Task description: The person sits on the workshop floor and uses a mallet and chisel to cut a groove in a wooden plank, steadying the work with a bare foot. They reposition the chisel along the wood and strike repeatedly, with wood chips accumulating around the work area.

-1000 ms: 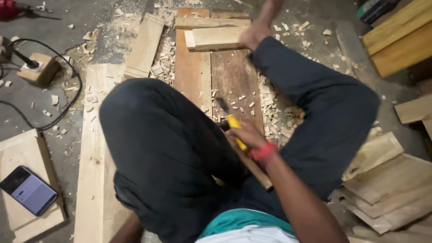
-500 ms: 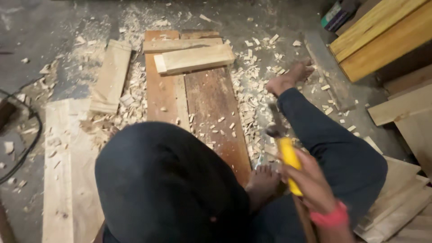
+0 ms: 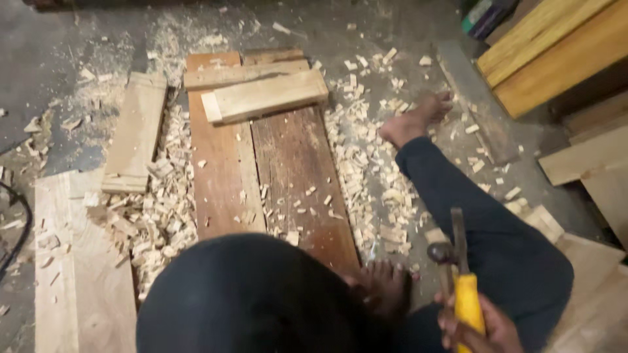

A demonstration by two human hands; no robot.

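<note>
My right hand (image 3: 481,330) sits at the bottom right edge, closed around a yellow-handled tool (image 3: 468,304) with a narrow metal blade pointing up. A hammer head (image 3: 441,252) on a wooden handle lies against the same hand. My left hand is out of view. My bent knee in dark trousers (image 3: 248,297) fills the lower middle, and a bare foot (image 3: 386,287) rests at the near end of two dark red-brown boards (image 3: 288,170). My other leg stretches right, its bare foot (image 3: 418,121) among wood chips.
A pale wood block (image 3: 265,97) lies across the far end of the boards. Wood chips (image 3: 366,170) litter both sides. A light plank (image 3: 134,131) and a wide pale board (image 3: 78,274) lie left. Stacked timber (image 3: 556,52) sits at the top right; a black cable (image 3: 16,229) is at the left edge.
The view has shifted right and forward, so the phone and cable block left the frame. My right hand with the yellow-handled tool has dropped to the bottom right corner.
</note>
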